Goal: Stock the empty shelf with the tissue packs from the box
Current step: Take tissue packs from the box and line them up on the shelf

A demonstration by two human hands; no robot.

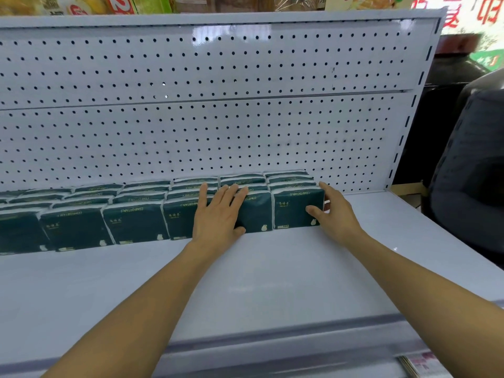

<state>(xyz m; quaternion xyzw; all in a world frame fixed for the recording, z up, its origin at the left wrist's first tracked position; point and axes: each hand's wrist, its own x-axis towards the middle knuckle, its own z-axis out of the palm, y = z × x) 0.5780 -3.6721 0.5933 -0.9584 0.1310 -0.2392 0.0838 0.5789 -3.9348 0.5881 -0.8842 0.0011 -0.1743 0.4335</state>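
Dark green tissue packs [136,222] with white edges, upright, rowed on shelf [245,282]

The row of packs [136,225] runs off the left edge, the left hand [218,216] covers most of one pack's front, and the small print on the labels is unreadable.

You are standing in a shop: a white metal display shelf [272,268] with a pegboard back panel [218,118], rows of identical tissue packs [136,225], and a price label strip [420,362] on its front edge
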